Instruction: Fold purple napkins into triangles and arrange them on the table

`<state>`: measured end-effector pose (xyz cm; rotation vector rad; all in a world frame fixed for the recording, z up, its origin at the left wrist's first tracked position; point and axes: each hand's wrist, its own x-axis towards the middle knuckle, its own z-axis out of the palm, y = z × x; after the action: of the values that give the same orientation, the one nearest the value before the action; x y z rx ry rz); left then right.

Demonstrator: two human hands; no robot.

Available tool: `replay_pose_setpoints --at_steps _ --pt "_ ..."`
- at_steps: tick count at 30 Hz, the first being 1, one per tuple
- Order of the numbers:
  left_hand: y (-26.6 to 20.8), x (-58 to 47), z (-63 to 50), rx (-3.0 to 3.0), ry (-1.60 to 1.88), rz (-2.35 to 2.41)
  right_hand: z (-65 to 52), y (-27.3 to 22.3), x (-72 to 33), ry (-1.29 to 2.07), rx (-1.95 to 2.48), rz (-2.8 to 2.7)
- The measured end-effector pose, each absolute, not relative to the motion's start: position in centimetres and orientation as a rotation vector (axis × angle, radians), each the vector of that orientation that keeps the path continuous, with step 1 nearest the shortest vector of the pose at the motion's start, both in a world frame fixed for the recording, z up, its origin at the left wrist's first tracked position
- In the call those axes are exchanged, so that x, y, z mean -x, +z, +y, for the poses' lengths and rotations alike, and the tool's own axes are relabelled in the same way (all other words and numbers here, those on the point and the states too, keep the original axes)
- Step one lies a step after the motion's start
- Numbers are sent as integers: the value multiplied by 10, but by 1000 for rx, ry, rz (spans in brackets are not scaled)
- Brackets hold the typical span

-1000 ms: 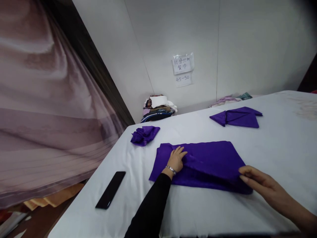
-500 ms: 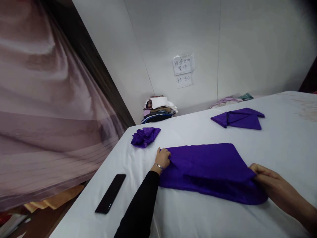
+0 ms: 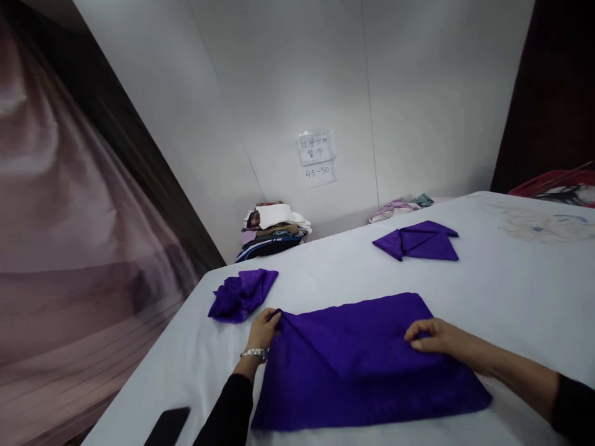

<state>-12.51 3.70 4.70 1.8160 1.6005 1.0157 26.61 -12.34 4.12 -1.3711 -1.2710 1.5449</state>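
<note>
A purple cloth napkin [image 3: 344, 371] lies spread in a folded, roughly four-sided shape in front of me. My left hand [image 3: 264, 328], with a silver bracelet at the wrist, pinches its far left corner and lifts it slightly; a crease runs from there toward the middle. Over the right part of the cloth is my right hand [image 3: 430, 337], its thumb and fingers bent together on the fabric. What lies between those fingertips is hard to see. A crumpled purple napkin [image 3: 244, 294] rests beyond my left hand. Farther back on the right sits a folded purple napkin [image 3: 418, 240].
The white-covered table [image 3: 325, 279] fills the foreground. A black phone [image 3: 168, 426] lies near its left edge. Stacked clothes [image 3: 272, 229] stand by the wall, below a handwritten paper sign [image 3: 317, 158]. A pink curtain [image 3: 69, 248] hangs at left.
My right hand has moved from the napkin's right end inward over the cloth. The left hand now lifts the far left corner, and the front flap lies flatter. The camera view has shifted.
</note>
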Motion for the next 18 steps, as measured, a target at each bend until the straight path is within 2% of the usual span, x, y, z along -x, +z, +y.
replay_pose_setpoints --at_steps 4,8,11,13,15,18 --pt "107 111 87 -1742 1173 1744 -41 82 -281 1245 1392 -1314" --pt "228 104 130 -1753 1475 1825 34 183 -296 747 1371 -1299" --pt "320 108 132 -1769 1789 1788 50 263 -302 416 1090 -1301" --pt "361 115 117 -1850 2057 1604 44 298 -302 262 974 -1371" --pt "375 126 93 -1937 2190 1394 30 314 -302 196 934 -1442" --pt "351 144 55 -1960 2209 1202 11 301 -300 234 987 -1455"
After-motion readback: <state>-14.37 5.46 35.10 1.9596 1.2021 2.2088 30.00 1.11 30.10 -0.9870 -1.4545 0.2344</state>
